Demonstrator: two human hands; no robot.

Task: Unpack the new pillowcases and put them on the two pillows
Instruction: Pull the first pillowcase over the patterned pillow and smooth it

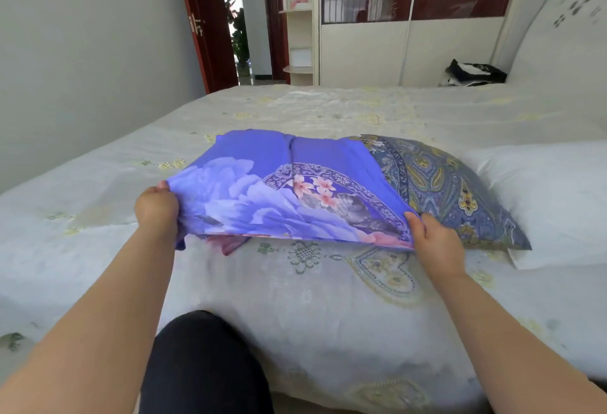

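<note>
pillowcase (pixel 289 183) judged light, limp | near hem corners pinched by left hand (pixel 157 206), right hand (pixel 433 236) | 1 paisley pillow (pixel 453 190) part-covered

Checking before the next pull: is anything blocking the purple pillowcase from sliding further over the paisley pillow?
Nothing visible. Left hand and right hand grip the purple pillowcase at its open end; the paisley pillow is partly covered. The white pillow lies beyond.

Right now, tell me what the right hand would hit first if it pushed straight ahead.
The right hand, gripping the purple pillowcase, points toward the patterned pillow. It would likely meet that first, though depth is hard to judge.
</note>
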